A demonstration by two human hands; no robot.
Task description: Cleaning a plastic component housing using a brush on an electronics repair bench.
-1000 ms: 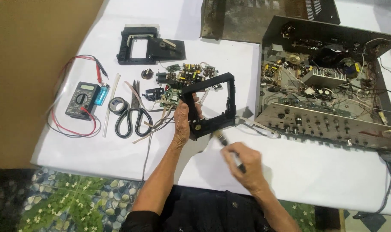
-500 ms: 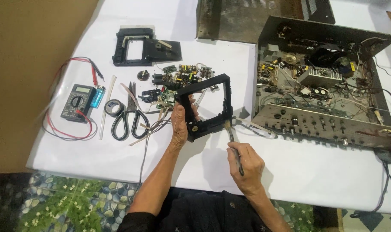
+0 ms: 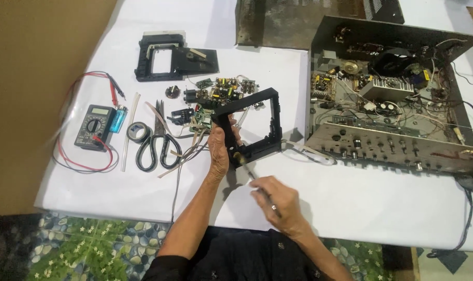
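While your left hand [image 3: 219,151] grips the near-left corner of the black plastic frame [image 3: 252,125], lifting it tilted above the white sheet [image 3: 351,198], your right hand [image 3: 278,200] is closed around a thin screwdriver [image 3: 249,174]. Its tip touches the lower edge of the frame, just beside your left thumb. Behind the frame lies a group of small circuit boards [image 3: 221,93] with loose wires. To the left you have scissors [image 3: 156,143], a roll of black tape [image 3: 137,130], and a multimeter [image 3: 93,125] with red leads. Farther back lies a second black frame [image 3: 169,57]. To the right stands the opened metal chassis [image 3: 392,104], full of components.
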